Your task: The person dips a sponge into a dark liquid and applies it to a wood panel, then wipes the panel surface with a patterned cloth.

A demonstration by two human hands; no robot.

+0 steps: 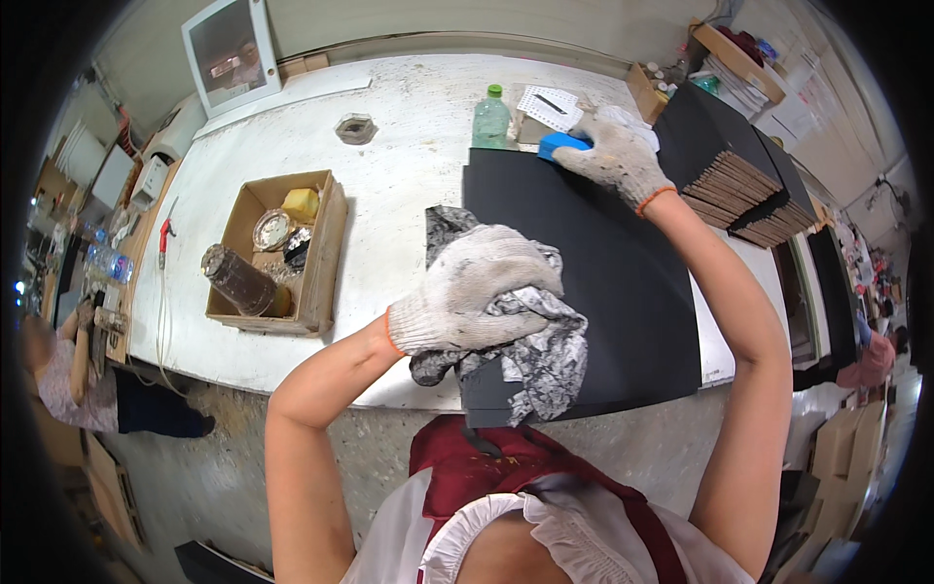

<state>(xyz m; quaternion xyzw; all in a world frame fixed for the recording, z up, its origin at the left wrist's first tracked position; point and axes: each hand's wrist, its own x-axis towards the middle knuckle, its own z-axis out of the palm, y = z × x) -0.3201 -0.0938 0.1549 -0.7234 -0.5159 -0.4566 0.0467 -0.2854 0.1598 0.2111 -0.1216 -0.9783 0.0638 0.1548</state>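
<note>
Gloved hands on a black board, rag and blue block.

At centre frame the left hand [477, 287] is closed around a grey patterned rag [540, 355], pressing it on the black board [623, 282] lying on the white table [389, 175]. Farther up, right of centre, the right hand [613, 156] grips a blue block [562, 144] at the board's far edge; a cardboard box [321, 263] sits at left.

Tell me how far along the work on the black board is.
Done: one black board lies flat on the white table. How much of it is wiped cannot be told.
In hand: the left hand presses a grey rag on the board's near part; the right hand holds a blue block at its far edge.
Left: a stack of boards waits beside it.
</note>
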